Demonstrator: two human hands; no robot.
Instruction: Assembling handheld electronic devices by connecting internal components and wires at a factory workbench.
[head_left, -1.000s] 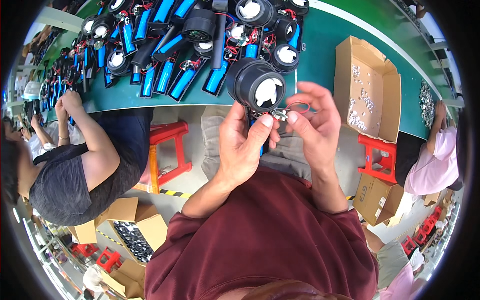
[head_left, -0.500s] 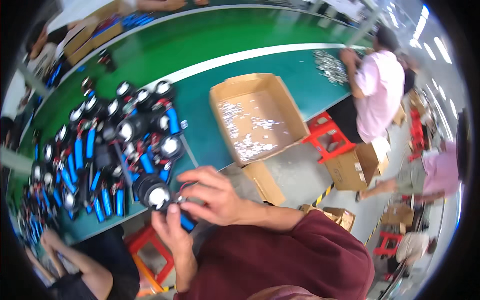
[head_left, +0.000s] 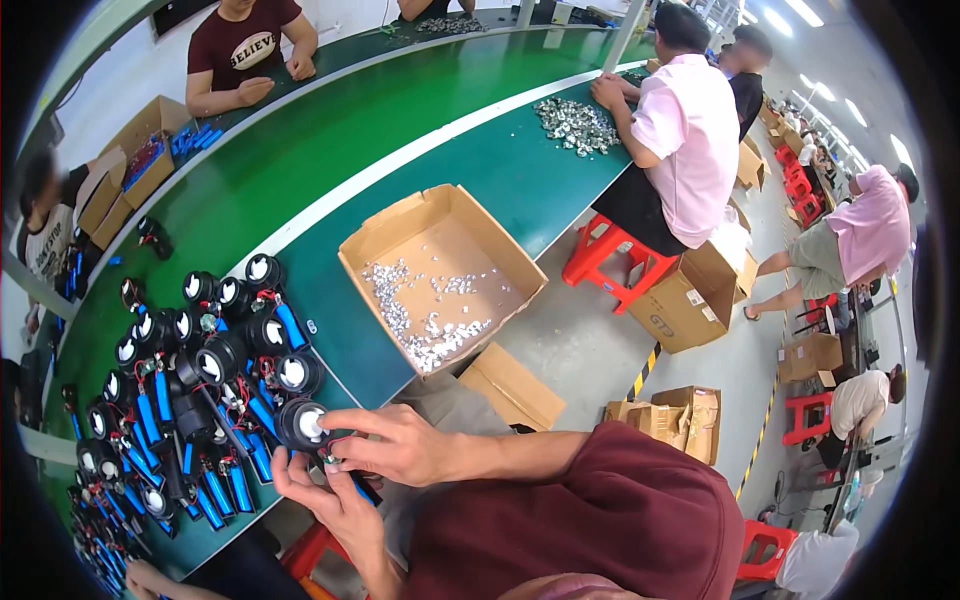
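Fan unit (head_left: 298, 424) held up at the desk's (head_left: 500, 165) near edge; left hand (head_left: 338, 510) pinching it from below, right hand (head_left: 395, 446) at rim and wiring (head_left: 332, 460), pinch unclear. Tugging could break a wire joint.

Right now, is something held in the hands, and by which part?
The left hand holds a black device just below its round end; the right hand is at that end, its grip unclear.
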